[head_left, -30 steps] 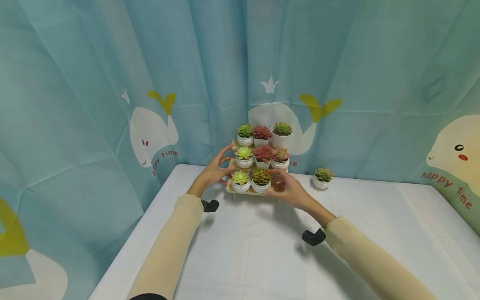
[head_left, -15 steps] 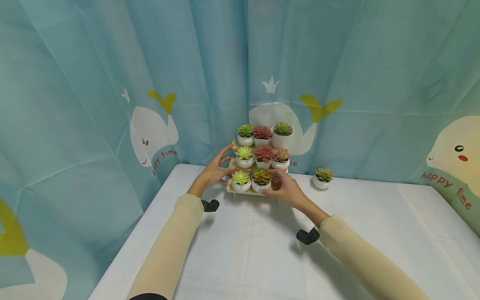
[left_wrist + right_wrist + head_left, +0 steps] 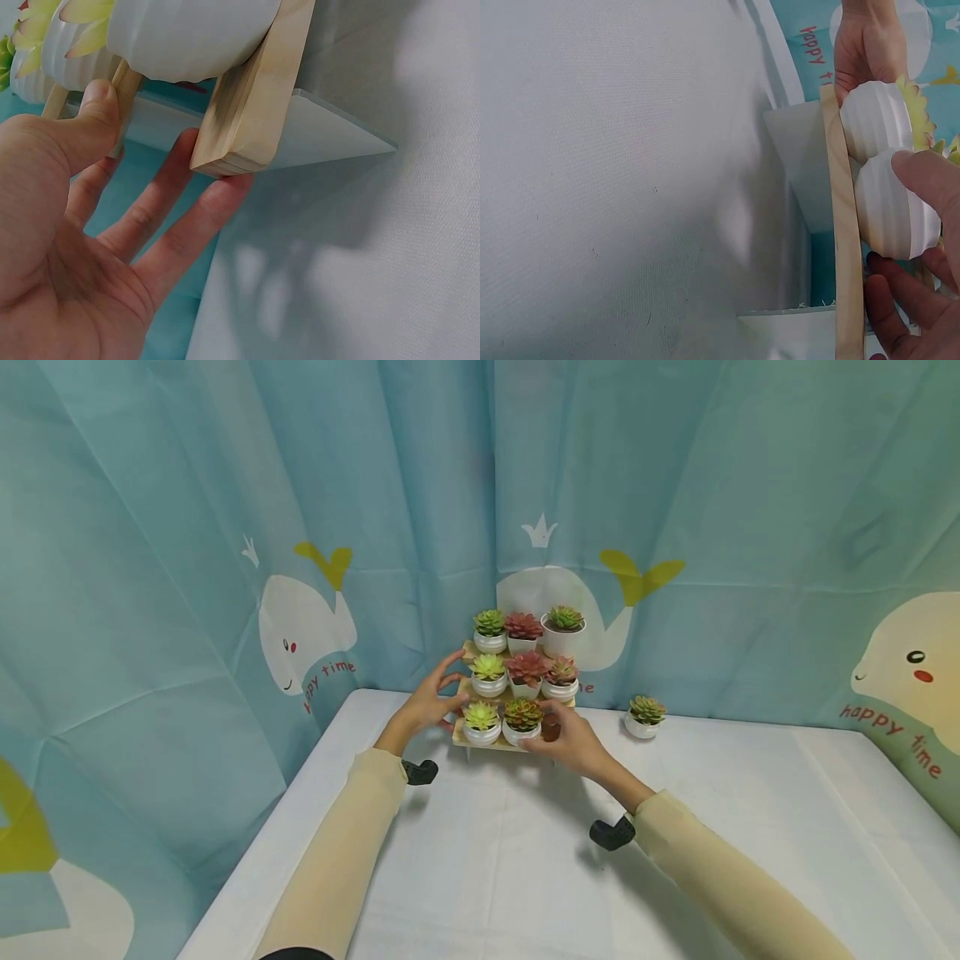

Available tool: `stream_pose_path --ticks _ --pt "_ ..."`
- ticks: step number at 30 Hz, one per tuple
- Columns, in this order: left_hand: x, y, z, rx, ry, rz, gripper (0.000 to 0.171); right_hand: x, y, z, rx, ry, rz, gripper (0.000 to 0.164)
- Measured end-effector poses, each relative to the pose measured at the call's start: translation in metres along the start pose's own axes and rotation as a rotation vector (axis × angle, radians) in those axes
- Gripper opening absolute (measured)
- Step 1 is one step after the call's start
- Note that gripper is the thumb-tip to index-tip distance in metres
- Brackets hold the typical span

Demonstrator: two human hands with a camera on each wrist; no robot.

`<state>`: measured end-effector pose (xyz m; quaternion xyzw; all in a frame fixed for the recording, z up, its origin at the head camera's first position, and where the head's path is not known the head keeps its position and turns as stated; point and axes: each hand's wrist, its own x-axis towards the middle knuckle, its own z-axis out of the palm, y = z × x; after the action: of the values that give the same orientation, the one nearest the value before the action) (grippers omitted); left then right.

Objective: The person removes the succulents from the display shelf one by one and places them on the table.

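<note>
A three-tier wooden plant stand [image 3: 461, 737] bears small potted succulents. My left hand [image 3: 429, 702] holds its left end; in the left wrist view the thumb lies on the middle board and two fingertips touch the end of the bottom board [image 3: 255, 120]. On the bottom tier, my right hand [image 3: 576, 742] grips the white pot of an orange-green succulent [image 3: 522, 713], thumb in front and fingers at its right side. Beside that pot, nearly against it, sits a yellow-green succulent [image 3: 482, 716]. In the right wrist view both ribbed pots stand on the board, the gripped pot [image 3: 885, 206] nearer.
Another green succulent [image 3: 645, 717] in a white pot stands apart on the white-covered table [image 3: 525, 877], right of the stand. Several more succulents fill the two upper tiers, including a red one [image 3: 528, 668]. A blue whale-print curtain [image 3: 450, 485] hangs close behind.
My right hand and forearm have shifted slightly left, with the thumb further across the front of the orange-green succulent's pot. My left hand and the plant stand have stayed put.
</note>
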<state>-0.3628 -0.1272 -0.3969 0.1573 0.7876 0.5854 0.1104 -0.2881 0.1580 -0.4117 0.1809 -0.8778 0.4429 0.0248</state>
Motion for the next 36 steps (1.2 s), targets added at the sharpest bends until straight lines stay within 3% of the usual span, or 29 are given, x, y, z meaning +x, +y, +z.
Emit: stream_pose_path --ticks 23,36 --pt "-0.0019 0.0017 0.0003 -0.002 -0.002 0.001 0.079 0.0003 0.0022 0.0004 0.0 0.004 -0.003 0.066" --pt "0.0002 -0.0011 -0.0014 0.0 -0.005 0.006 0.079 -0.0001 0.0002 -0.0032 0.012 -0.038 0.028 0.071"
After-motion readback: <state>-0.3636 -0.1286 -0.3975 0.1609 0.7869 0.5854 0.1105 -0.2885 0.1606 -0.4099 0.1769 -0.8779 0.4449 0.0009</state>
